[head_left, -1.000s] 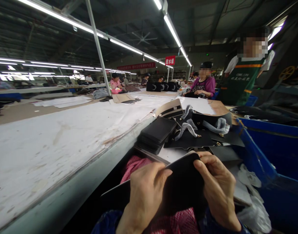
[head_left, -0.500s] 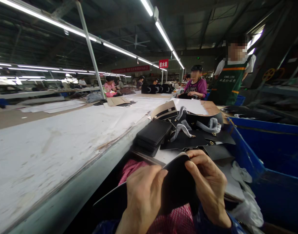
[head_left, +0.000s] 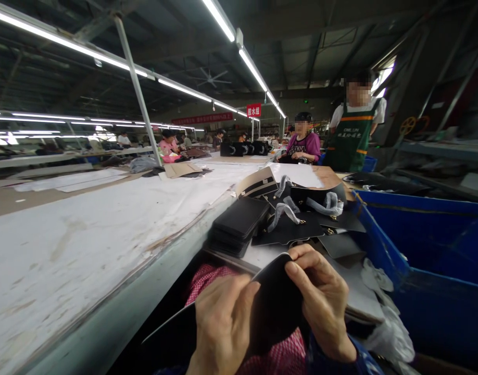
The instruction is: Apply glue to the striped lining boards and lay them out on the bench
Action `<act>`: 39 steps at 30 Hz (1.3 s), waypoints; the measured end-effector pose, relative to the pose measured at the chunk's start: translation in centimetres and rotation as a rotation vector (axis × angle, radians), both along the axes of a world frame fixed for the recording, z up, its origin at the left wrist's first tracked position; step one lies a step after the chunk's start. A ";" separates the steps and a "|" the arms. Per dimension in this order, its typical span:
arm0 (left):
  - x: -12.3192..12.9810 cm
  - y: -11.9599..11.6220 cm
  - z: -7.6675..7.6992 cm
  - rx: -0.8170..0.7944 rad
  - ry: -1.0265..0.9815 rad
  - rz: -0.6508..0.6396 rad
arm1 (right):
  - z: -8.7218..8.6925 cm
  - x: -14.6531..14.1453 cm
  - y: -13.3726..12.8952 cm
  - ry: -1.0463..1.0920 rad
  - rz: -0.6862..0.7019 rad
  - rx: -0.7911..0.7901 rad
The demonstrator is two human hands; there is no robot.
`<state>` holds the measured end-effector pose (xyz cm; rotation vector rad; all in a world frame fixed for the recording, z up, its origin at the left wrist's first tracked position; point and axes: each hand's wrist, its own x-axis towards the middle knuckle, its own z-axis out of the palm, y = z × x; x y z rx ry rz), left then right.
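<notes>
Both hands grip a black leather-like panel (head_left: 276, 297) with a pale edge, held bent over my lap. My left hand (head_left: 223, 317) is closed on its upper edge, thumb on the near face. At the panel's top right corner, my right hand (head_left: 321, 297) pinches the rim between thumb and fingers. The panel's left part stretches past my left hand into shadow. Just beyond the hands lies a stack of black panels (head_left: 241, 219). Beside that stack are black bag pieces (head_left: 293, 229) with gold fittings and plastic-wrapped handles (head_left: 284, 212).
A long white-covered table (head_left: 106, 229) runs along the left. Blue bins (head_left: 438, 224) stand at the right, with crumpled plastic (head_left: 391, 333) beside them. A beige piece (head_left: 256, 183) lies behind the stack. Across the table sits a person in purple (head_left: 303, 143); another in a green apron (head_left: 350, 133) stands.
The whole view has shifted, so most things appear slightly further left. Both hands keep hold of the black panel, with its bend much the same.
</notes>
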<state>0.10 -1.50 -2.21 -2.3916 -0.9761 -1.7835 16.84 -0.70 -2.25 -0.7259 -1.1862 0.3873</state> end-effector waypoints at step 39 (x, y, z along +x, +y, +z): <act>-0.5 5.7 0.3 -0.226 -0.337 -0.177 | 2.2 2.1 -0.3 -0.392 0.386 -0.164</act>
